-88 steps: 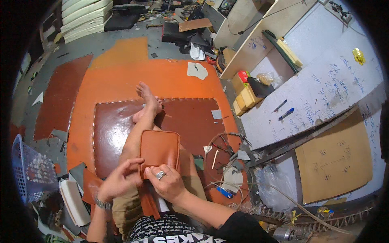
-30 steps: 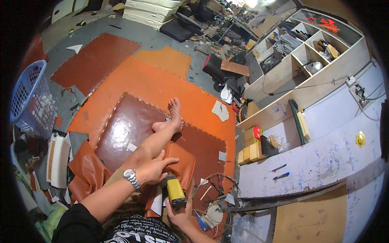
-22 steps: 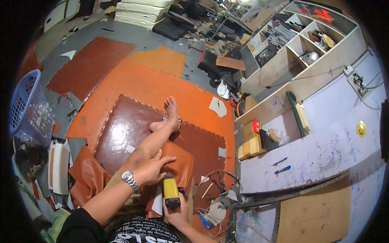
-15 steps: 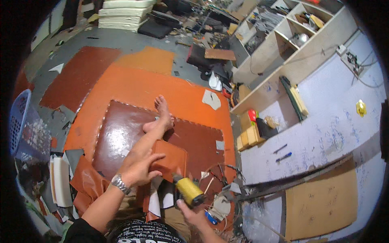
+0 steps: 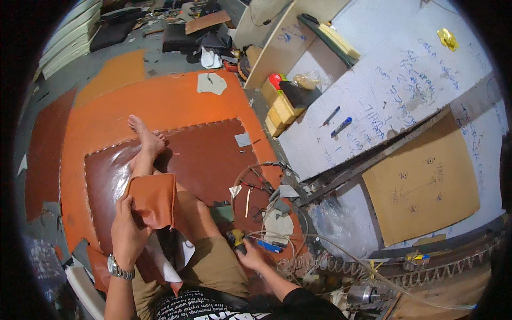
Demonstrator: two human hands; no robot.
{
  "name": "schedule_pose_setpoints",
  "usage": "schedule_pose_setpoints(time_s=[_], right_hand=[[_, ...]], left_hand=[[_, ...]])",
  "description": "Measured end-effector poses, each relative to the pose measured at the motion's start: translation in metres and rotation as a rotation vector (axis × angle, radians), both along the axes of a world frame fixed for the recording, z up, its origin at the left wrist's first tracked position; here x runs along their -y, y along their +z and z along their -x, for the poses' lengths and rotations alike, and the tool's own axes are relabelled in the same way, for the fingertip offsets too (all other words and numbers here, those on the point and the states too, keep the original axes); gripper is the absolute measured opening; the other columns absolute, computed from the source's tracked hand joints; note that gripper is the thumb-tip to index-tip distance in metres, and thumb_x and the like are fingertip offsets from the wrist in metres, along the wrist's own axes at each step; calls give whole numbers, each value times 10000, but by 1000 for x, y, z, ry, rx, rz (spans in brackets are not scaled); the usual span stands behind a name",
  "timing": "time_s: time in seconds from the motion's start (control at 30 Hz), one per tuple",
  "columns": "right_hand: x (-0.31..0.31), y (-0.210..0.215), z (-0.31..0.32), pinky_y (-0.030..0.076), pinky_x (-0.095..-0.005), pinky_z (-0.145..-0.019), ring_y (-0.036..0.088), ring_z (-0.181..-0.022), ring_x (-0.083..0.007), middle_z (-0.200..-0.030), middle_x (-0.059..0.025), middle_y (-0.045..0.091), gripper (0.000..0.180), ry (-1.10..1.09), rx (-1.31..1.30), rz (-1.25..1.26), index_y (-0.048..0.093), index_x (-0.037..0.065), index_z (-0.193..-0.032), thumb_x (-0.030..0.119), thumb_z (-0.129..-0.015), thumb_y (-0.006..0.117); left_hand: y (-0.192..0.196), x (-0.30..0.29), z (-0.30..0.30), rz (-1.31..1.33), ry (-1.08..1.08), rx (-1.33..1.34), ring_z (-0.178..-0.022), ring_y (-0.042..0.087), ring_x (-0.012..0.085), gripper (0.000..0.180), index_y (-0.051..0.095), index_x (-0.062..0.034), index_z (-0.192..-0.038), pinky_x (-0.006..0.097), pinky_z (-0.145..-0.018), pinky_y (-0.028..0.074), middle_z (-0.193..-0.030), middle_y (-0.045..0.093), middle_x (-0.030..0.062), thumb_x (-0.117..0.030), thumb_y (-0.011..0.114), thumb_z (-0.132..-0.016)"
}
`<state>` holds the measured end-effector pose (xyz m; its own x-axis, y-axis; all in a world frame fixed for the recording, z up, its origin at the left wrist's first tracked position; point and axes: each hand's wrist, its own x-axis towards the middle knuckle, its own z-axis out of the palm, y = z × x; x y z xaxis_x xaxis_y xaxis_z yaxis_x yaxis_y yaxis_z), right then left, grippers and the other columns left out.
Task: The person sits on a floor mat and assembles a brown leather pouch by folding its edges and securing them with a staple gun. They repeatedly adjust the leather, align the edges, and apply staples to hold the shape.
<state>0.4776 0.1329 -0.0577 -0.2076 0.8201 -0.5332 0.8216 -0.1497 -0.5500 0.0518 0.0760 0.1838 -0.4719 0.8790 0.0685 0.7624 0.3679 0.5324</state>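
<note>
An orange mat [image 5: 165, 90] covers much of a workroom floor, with a brown mat [image 5: 205, 140] on top. The person sits there in tan shorts [image 5: 216, 266], a bare foot [image 5: 148, 137] stretched out toward 10 o'clock.

Nearest, the hands are apart. The left hand [image 5: 129, 230], at 8 o'clock, is clamped on the near left edge of a brown leather piece [image 5: 156, 193], held up over the legs a little left of centre. The right hand [image 5: 252, 257], at 6 o'clock, is at a yellow-and-black tool [image 5: 236, 238] beside the thigh, well apart from the leather; whether its fingers are wrapped round it I cannot tell.

As for progress, the leather's broad face looks shaped, with seamed edges and rounded corners, so that part seems done. White-backed flaps [image 5: 166, 262] hang loose from its near end at 7 o'clock; that end appears left to finish.

Farther out, a cardboard sheet [image 5: 426, 181] leans at 3 o'clock. Two pens lie on a white panel [image 5: 373, 32] at 2 o'clock. Foam blocks [image 5: 282, 114] stand at 1 o'clock, and a pale scrap [image 5: 212, 85] lies at 11 o'clock. Farthest, a white stack [image 5: 72, 37] rises at 10 o'clock.
</note>
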Motion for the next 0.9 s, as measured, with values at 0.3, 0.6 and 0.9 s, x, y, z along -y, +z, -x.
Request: schedule_pose_setpoints(time_s=[0.3,0.6,0.9], right_hand=[[-89,-52,12,589,-535,-869,746,-989,-440,-1049,-212,790,301,-140,-93,-211,772,89,-1188,282,-964,720],[-187,-129,3,602,-540,-908,757,-1068,-460,-1160,-315,753,781,-553,357,-236,527,9,-1491,325,-870,880],[-187,-152,-41,614,-543,-863,750,-1009,-347,-1154,-224,724,820,-748,236,-199,425,49,-1586,127,-887,846]], left_hand=[[-3,-32,-16,19,159,-101,-1015,696,426,693,611,-76,-1431,501,-857,585,-1167,628,200,25,791,-770],[-15,96,-20,-362,504,183,-1251,657,282,698,573,4,-1505,419,-978,569,-1465,619,148,62,743,-830],[-74,201,-62,-199,604,562,-1409,586,319,1131,275,7,-1682,411,-1176,470,-1581,545,241,-300,949,-828]])
